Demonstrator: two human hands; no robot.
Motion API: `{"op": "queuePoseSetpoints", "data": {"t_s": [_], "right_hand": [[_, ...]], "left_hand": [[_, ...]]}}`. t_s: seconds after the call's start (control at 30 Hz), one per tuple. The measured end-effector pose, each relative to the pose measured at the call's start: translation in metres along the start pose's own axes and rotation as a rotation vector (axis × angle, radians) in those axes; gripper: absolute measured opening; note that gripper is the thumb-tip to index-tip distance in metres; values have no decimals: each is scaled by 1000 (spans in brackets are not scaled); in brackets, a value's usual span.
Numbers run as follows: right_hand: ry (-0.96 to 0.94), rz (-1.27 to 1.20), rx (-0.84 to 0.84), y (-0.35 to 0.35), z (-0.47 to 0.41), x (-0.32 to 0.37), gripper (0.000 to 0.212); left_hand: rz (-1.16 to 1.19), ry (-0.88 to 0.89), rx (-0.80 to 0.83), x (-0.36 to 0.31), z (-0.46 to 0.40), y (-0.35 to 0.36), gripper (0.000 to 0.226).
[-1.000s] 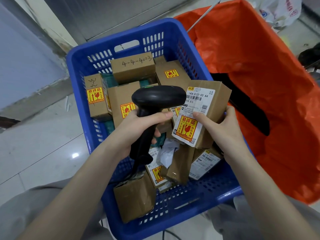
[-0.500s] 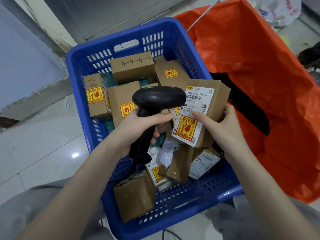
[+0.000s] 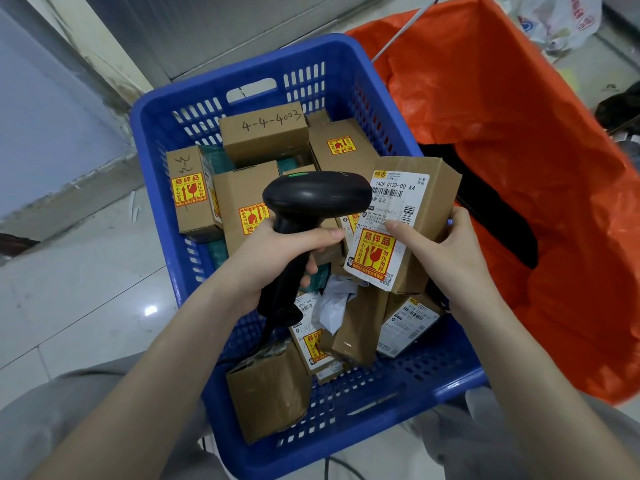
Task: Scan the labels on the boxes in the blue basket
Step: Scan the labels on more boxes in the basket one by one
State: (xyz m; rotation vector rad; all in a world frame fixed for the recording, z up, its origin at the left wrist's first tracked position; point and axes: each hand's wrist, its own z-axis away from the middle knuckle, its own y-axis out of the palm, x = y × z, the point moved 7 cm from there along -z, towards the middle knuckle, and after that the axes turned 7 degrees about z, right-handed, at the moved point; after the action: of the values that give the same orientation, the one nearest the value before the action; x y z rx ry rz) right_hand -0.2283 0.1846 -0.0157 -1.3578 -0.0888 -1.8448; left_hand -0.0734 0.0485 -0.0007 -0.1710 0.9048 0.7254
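Above the blue basket (image 3: 166, 109), left hand (image 3: 273, 251) grips scanner (image 3: 311, 202), right hand (image 3: 440, 251) grips a box (image 3: 429, 202) near the right rim.

basket (image 3: 446, 382) sitting centre on the floor | bag (image 3: 540, 188) lying just right of it, touching its right wall | boxes (image 3: 265, 133) piling inside basket, far to near | held box (image 3: 408, 220) hanging above basket's right part | scanner (image 3: 311, 202) hovering just left of held box, over basket's middle
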Motion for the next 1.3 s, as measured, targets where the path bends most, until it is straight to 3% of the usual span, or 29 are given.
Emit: {"op": "queuePoseSetpoints", "data": {"t_s": [0.23,0.53,0.77,1.0,1.13,1.3], "right_hand": [[-4,-7,-10,-1,-1,-1,52],[-7,-9,-5,0,-1,0,53],[0,-15,-9,-2,2,3,53],[-35,-2,7,-5,6,10,50],[-56,42,-4,-8,6,15,55],[-94,93,-22,-19,10,23,61]], "left_hand": [[-18,13,-6,1,-2,-1,36],[-41,12,-13,0,-1,-2,30],[39,66,-80,-6,1,-5,11],[23,117,-100,-13,6,-6,16],[2,146,-109,-18,10,-5,40],[64,149,-115,-19,12,-5,29]]}}
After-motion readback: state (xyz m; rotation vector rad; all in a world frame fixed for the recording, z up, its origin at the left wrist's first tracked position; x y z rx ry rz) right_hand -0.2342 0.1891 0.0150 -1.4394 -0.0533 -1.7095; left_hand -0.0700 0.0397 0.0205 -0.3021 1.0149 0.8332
